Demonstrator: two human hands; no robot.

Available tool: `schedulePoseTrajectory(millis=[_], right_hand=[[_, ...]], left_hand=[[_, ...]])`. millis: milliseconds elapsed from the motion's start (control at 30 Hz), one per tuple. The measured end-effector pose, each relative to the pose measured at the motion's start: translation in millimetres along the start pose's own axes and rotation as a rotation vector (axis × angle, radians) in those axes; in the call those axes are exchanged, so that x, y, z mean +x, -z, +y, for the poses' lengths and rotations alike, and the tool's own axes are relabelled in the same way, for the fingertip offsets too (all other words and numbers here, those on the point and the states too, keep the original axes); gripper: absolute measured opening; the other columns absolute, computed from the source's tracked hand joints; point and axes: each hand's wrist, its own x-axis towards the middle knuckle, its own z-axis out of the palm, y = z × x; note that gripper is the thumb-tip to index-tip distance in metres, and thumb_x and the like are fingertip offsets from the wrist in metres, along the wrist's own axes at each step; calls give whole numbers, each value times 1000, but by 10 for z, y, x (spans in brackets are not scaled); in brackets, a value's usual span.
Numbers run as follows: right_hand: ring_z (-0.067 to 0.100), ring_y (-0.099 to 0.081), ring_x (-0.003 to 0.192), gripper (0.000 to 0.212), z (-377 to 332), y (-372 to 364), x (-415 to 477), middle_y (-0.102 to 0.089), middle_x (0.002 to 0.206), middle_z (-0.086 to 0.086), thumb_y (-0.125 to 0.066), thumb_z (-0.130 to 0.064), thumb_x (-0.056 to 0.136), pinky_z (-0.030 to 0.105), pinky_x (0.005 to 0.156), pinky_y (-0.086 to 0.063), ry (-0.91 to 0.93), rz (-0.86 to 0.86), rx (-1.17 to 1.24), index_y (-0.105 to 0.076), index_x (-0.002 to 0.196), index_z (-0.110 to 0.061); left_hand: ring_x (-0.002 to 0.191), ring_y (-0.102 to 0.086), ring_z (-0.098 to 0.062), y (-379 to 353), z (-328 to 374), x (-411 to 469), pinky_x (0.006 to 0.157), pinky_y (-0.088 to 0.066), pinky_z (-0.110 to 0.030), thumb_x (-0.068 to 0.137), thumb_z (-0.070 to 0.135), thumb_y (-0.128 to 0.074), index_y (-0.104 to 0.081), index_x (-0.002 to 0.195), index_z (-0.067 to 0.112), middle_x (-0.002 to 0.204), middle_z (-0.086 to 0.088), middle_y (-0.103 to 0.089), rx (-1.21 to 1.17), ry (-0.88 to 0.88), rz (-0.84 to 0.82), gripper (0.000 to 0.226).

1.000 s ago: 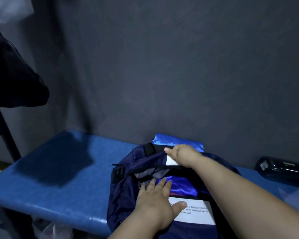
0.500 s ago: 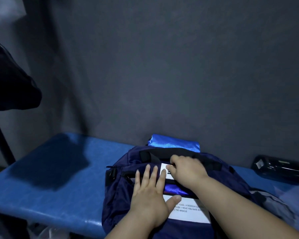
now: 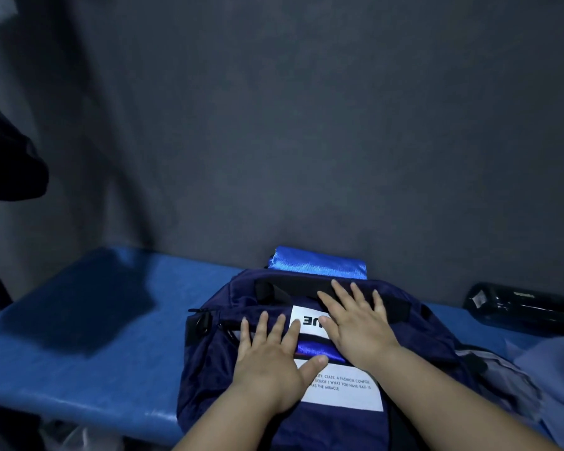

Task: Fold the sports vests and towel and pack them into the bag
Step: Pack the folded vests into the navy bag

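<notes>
A blue surface (image 3: 79,336) carries a navy bag (image 3: 215,369), which lies under all the fingers. Crumpled grey cloth (image 3: 541,379) sits well right of them. The left hand (image 3: 271,362) and right hand (image 3: 355,330) press flat on the bag, fingers spread wide, holding nothing. A folded blue vest (image 3: 319,265) lies just beyond the right fingertips, behind the bag. A dark bottle (image 3: 518,307) lies far right. A strip of shiny blue fabric (image 3: 316,348) shows in the bag's opening between both hands.

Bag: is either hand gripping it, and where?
Nothing is held. The left hand and right hand both press flat on the bag.
</notes>
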Motion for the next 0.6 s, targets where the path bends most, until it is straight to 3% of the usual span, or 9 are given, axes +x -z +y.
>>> schedulePoseTrajectory(millis=[67, 100, 200, 333, 400, 467, 533, 600], right_hand=[[22, 1, 151, 114, -9, 1, 1, 3, 163, -11, 40, -77, 54, 53, 117, 7, -17, -48, 5, -8, 152, -43], [21, 0, 151, 108, -11, 6, 5, 2, 163, -12, 35, -78, 60, 54, 117, 7, -26, -71, 18, -8, 152, -42], [20, 1, 151, 59, -20, 33, 27, 2, 163, -12, -8, -61, 97, 54, 118, 7, -39, -141, 62, -9, 153, -41], [19, -6, 150, 56, 18, 114, 66, -5, 163, -11, -22, -57, 100, 52, 118, 0, -36, -191, 149, -14, 153, -39], [17, -25, 145, 56, 43, 204, 101, -27, 158, -8, -34, -57, 98, 47, 116, -14, -71, -78, 267, -28, 149, -36], [18, -45, 131, 46, 94, 307, 171, -52, 139, -5, -44, -53, 96, 40, 107, -32, -165, 121, 422, -48, 136, -31], [23, -55, 116, 32, 197, 383, 280, -62, 121, -2, -49, -45, 95, 37, 96, -42, -263, 258, 544, -59, 119, -27], [28, -57, 111, 27, 346, 416, 421, -64, 116, 4, -50, -39, 95, 35, 89, -44, -350, 261, 590, -61, 113, -22]], left_hand=[[146, 23, -23, -8, -3, 17, 114, 23, -51, 86, 80, -11, 6, 154, 31, 162, 6, 12, 12, 5, -19, 86], [147, 23, -23, -13, -3, 29, 114, 22, -51, 86, 80, -11, 5, 154, 31, 162, 6, 11, 8, 7, -24, 86], [147, 20, -22, -1, 3, 53, 115, 20, -50, 86, 79, -12, 2, 155, 30, 163, 6, 8, -7, 14, -19, 85], [149, 4, -23, 88, 31, 61, 118, 13, -49, 90, 74, -12, -11, 154, 30, 162, 4, -10, -17, 12, 39, 77], [143, -17, -22, 165, 43, 81, 119, 0, -44, 91, 72, -14, -31, 145, 31, 151, 5, -33, -38, 6, 140, 70], [129, -33, -19, 252, 51, 124, 111, -17, -37, 91, 71, -17, -49, 122, 31, 131, 8, -50, -104, 11, 263, 59], [121, -39, -18, 344, 46, 203, 101, -24, -34, 93, 68, -22, -53, 112, 30, 119, 9, -54, -207, 35, 354, 53], [119, -40, -18, 420, 23, 317, 99, -26, -34, 93, 65, -30, -54, 117, 31, 120, 10, -56, -308, 71, 422, 48]])
